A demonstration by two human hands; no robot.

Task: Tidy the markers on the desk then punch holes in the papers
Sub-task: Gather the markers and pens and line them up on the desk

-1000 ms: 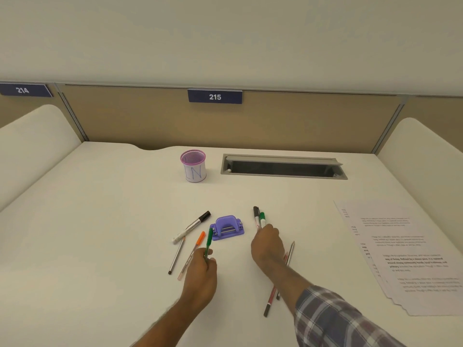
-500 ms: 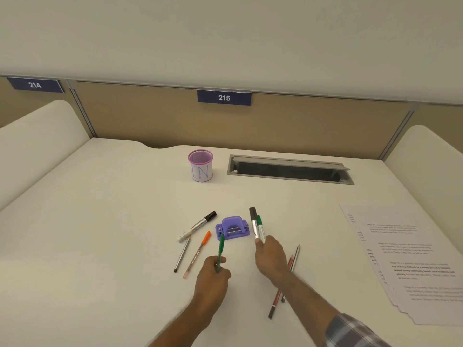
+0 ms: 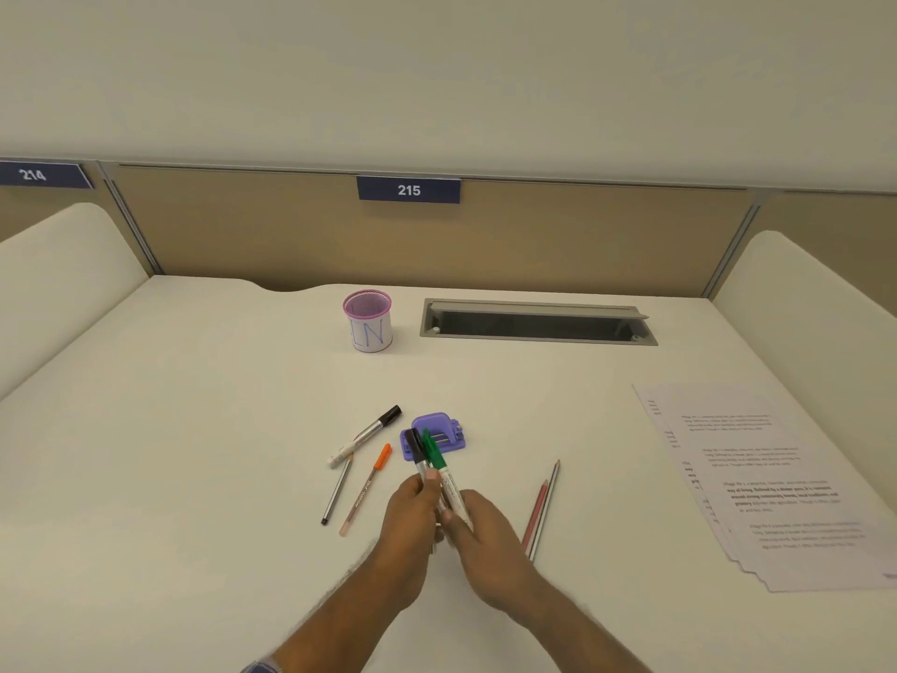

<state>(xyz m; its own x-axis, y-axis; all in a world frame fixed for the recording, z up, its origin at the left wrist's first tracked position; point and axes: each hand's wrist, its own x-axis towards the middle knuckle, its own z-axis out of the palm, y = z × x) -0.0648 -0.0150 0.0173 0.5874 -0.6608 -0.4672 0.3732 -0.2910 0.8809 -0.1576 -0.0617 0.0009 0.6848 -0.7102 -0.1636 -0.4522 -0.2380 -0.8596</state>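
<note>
Cream desk [image 3: 194, 429] | our left hand [image 3: 412, 514] and right hand [image 3: 478, 524] clamped together on markers [image 3: 429, 454], bundling them near front edge for purple cup [image 3: 367, 320]

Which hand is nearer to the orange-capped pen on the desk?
The left hand. It is just right of the orange-capped pen, close but apart from it. The right hand is further right, beyond the left one, on the pencils' side.

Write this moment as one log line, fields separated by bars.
phase: gathering markers | left hand: grips markers | right hand: grips same bundle | pen cup: empty | papers: untouched
</note>
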